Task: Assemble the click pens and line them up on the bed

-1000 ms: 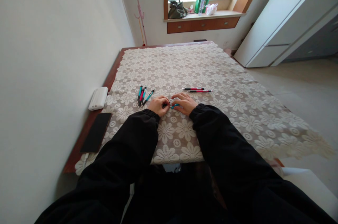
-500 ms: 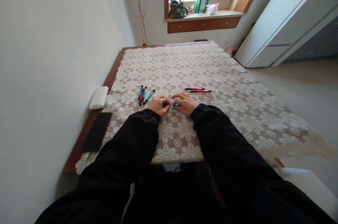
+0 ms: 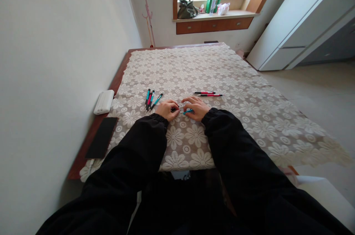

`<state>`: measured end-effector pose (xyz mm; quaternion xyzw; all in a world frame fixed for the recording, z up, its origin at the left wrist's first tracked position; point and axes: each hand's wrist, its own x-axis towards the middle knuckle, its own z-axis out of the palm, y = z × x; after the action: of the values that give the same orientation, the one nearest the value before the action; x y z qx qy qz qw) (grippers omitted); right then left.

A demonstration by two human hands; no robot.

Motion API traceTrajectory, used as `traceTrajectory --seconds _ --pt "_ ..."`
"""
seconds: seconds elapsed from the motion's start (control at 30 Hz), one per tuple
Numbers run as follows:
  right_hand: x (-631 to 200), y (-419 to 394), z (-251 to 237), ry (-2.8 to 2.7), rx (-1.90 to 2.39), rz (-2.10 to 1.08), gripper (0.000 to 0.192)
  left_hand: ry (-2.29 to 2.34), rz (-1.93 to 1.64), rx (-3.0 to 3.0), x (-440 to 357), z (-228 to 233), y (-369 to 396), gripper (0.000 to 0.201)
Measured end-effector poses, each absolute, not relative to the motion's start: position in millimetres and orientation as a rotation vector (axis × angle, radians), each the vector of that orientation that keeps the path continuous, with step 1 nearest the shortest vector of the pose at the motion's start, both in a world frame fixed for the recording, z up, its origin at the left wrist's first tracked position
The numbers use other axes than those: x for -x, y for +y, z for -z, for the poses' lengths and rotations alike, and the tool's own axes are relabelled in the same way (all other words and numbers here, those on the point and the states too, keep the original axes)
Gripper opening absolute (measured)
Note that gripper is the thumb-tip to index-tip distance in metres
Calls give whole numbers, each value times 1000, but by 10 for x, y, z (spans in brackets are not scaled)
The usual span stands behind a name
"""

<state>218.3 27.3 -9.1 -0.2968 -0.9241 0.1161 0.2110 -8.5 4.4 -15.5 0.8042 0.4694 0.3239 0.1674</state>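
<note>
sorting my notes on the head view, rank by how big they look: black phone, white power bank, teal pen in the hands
1. black phone, largest, though it lies nearest the camera.
2. white power bank, clearly smaller.
3. teal pen, smallest; mostly hidden between the left hand and right hand, so its full length is unsure.

The person wears loose black long sleeves of plain matte fabric, gathered into elastic cuffs at the wrists. Beyond the cuffs the left hand (image 3: 166,109) and right hand (image 3: 196,108) are bare, with no gloves or rings visible.
</note>
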Motion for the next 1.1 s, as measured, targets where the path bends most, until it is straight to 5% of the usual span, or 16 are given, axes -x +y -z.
traceTrajectory --seconds 0.83,1.1 --pt "-2224 364 179 -2324 1192 -133 17 1338 -916 -2268 69 121 25 6" --pt "-2255 405 198 -2259 1241 -127 11 1327 -940 -2267 87 129 24 24"
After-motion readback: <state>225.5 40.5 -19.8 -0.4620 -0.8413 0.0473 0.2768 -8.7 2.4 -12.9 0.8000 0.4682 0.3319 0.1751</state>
